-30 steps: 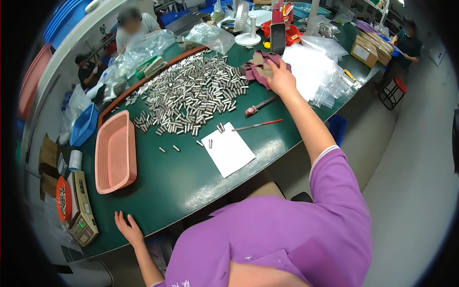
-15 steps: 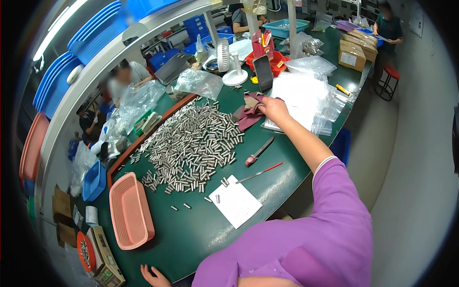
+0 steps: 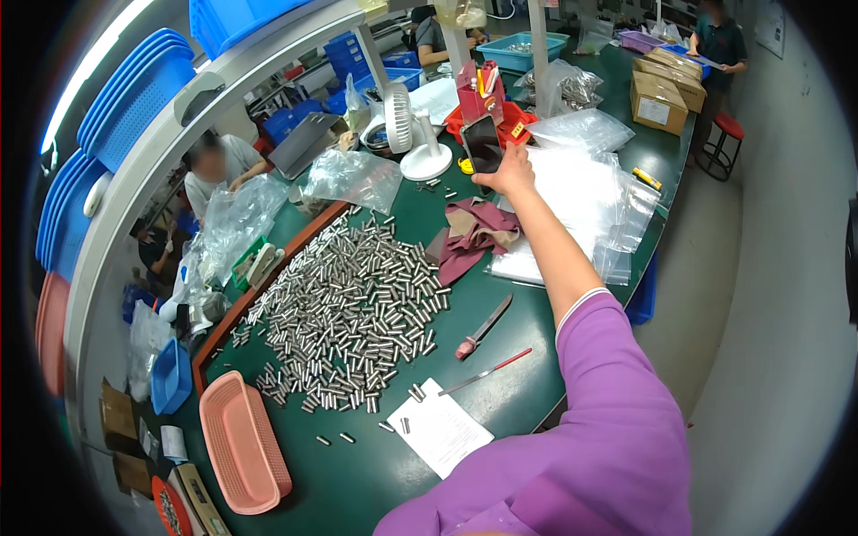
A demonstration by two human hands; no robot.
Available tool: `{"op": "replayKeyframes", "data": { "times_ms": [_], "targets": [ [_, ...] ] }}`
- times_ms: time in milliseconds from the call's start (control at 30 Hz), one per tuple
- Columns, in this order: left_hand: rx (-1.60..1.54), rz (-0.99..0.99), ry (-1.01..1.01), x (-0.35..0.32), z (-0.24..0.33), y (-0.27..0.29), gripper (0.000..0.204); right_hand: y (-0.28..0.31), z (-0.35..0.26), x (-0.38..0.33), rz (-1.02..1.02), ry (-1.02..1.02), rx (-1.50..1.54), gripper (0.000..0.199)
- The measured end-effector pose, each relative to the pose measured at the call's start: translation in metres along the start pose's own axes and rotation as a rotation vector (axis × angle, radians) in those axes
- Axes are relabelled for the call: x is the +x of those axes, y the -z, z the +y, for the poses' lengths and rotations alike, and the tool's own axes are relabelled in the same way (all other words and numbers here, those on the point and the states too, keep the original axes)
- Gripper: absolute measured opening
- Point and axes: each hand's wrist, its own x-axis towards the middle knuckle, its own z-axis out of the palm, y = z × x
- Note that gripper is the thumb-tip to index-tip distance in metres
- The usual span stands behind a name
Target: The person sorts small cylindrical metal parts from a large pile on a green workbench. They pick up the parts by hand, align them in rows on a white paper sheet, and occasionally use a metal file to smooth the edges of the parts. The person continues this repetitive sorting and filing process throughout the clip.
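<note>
**Tip-over hazard at the black, flat rectangular phone [image 3: 483, 145]**

The phone stands tilted at the far side of the table, in front of a red plastic bin [image 3: 519, 119]. The right grip [image 3: 509, 172] is at its lower right corner, thumb toward the bottom edge; whether it pinches the phone cannot be told. The left grip is out of view.

Caution: an off-centre push could topple the phone or jostle the bin. The outstretched forearm passes over slick, clear plastic bags [image 3: 572, 201]; a dragging sleeve could slide them. Contact with the crumpled maroon-and-tan cloth [image 3: 478, 228] could scatter the adjacent heap of silver metal cylinders [image 3: 349, 308], which would probably roll.

Surface: smooth green table [image 3: 349, 487], also bearing a pink perforated plastic basket [image 3: 246, 447] and a white paper sheet [image 3: 447, 438].

Room: brown cardboard boxes [image 3: 657, 100] occupy the far end; beyond stand a red-topped stool [image 3: 730, 126] and a co-worker in dark clothing [image 3: 719, 46].
</note>
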Motion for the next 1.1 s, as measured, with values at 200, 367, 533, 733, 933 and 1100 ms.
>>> {"op": "replayKeyframes", "data": {
  "times_ms": [200, 367, 533, 733, 933, 1100],
  "targets": [
    [-0.026, 0.008, -0.035, -0.006, -0.012, -0.001, 0.017, -0.044, 0.0, 0.004, 0.22, 0.021, 0.095, 0.097],
    [-0.019, -0.032, -0.011, -0.005, -0.007, 0.004, 0.018, -0.055, -0.001, 0.006, 0.287, 0.03, 0.191, 0.092],
    [-0.029, -0.023, 0.052, -0.002, 0.002, 0.004, 0.018, -0.047, 0.004, 0.007, 0.223, 0.033, 0.128, 0.104],
    [-0.048, -0.064, 0.136, -0.002, 0.004, 0.004, 0.022, 0.004, -0.013, -0.038, 0.134, 0.285, 0.082, 0.103],
    [-0.019, -0.09, 0.239, -0.001, 0.011, 0.013, 0.024, 0.073, -0.051, -0.185, -0.196, 0.885, 0.404, 0.067],
    [-0.037, -0.045, 0.176, -0.006, -0.001, 0.004, 0.024, 0.079, -0.058, -0.257, -0.568, 1.044, 0.493, 0.058]
  ]
}}
